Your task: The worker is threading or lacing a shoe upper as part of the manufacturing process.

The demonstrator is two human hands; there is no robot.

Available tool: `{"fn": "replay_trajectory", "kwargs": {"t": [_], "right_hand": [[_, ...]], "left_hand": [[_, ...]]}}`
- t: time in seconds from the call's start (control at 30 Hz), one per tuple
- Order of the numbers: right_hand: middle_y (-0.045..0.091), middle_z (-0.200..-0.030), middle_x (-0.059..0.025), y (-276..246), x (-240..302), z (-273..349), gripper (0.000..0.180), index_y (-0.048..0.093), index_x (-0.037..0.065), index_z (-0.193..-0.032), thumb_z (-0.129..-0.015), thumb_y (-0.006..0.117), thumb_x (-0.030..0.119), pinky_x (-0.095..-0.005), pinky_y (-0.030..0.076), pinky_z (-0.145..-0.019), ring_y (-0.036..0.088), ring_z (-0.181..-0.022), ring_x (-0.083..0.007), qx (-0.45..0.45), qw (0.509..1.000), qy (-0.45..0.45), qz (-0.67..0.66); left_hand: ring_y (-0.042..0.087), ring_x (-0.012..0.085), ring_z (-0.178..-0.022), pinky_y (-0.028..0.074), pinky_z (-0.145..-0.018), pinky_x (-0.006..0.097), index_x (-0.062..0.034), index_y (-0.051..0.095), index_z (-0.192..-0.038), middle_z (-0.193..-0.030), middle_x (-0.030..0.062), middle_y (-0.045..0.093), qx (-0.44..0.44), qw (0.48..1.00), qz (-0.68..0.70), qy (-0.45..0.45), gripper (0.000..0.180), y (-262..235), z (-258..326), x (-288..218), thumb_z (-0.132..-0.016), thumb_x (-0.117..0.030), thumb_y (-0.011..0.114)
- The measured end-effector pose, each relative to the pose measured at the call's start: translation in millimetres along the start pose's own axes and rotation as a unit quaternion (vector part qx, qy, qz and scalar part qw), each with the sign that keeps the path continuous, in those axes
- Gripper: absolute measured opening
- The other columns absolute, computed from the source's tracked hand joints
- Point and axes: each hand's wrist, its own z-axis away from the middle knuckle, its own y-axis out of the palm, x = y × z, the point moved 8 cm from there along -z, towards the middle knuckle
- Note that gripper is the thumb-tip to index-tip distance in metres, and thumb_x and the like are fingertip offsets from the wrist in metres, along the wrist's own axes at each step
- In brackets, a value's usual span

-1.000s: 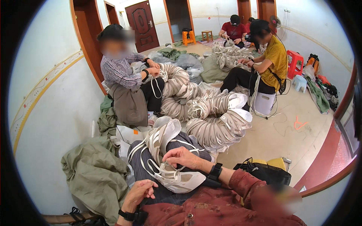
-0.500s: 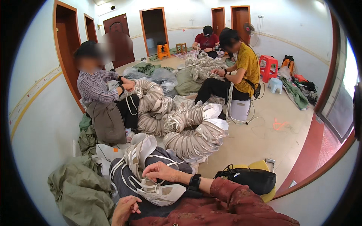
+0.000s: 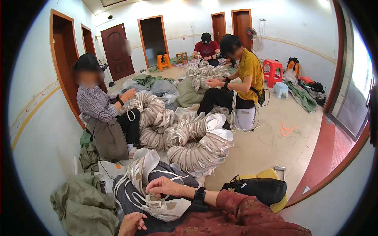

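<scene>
A white and beige shoe upper (image 3: 167, 207) lies across my lap, with loose white laces (image 3: 132, 196) trailing over its left side. Over its opening my right hand (image 3: 163, 186) is closed in a pinch, its fingertips at a lace by the eyelets. My left hand (image 3: 133, 223) rests lower on my lap, apart from the upper. Its fingers are curled, and whatever they may hold is hidden. A second upper (image 3: 143, 167) stands beyond, joined to the near one by laces at its side.
Rows of stacked shoe uppers (image 3: 199, 153) curve over the floor ahead. Green cloth (image 3: 84, 204) is heaped at my left, and a black bag (image 3: 260, 190) lies on something yellow at my right. A person in stripes (image 3: 96, 102), one in yellow (image 3: 250, 70) and one in red work nearby.
The view has tilted up slightly, so the room sits lower. My hands keep nearly the same places by the upper. The person in stripes has raised their hands.
</scene>
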Motion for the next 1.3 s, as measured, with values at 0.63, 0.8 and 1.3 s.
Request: {"fn": "replay_trajectory", "kwargs": {"t": [0.63, 0.8, 1.3], "right_hand": [[0.059, -0.069, 0.0016, -1, -4, -1, 0.016, 0.070, -0.001, -0.104, -0.094, 0.063, 0.009, -0.0215, 0.042, -0.056, 0.052, -0.059, -0.0054, 0.004, 1.000, 0.007, -0.016], [0.059, -0.070, 0.0013, 0, -3, 0, 0.016, 0.069, -0.002, -0.104, -0.094, 0.063, 0.009, -0.0214, 0.043, -0.056, 0.052, -0.060, -0.0052, 0.006, 1.000, -0.001, -0.019], [0.059, -0.072, 0.0017, 2, -1, 0, 0.015, 0.070, -0.002, -0.102, -0.095, 0.063, 0.009, -0.0212, 0.043, -0.058, 0.053, -0.062, -0.0052, 0.009, 1.000, 0.005, -0.023]], "left_hand": [[0.046, 0.0072, -0.064, 0.042, -0.062, 0.022, 0.0020, 0.065, -0.107, -0.071, -0.0029, 0.051, -0.015, 1.000, 0.000, 0.007, 0.029, 2, 4, -3, -0.103, -0.025, 0.056], [0.046, 0.0072, -0.064, 0.041, -0.062, 0.021, 0.0017, 0.065, -0.106, -0.071, -0.0028, 0.050, -0.013, 1.000, -0.009, 0.005, 0.029, 3, 4, -4, -0.103, -0.025, 0.055], [0.046, 0.0068, -0.063, 0.042, -0.062, 0.021, 0.0019, 0.065, -0.106, -0.070, -0.0032, 0.050, -0.022, 1.000, 0.004, -0.014, 0.027, -2, 1, 4, -0.103, -0.024, 0.056]]}}
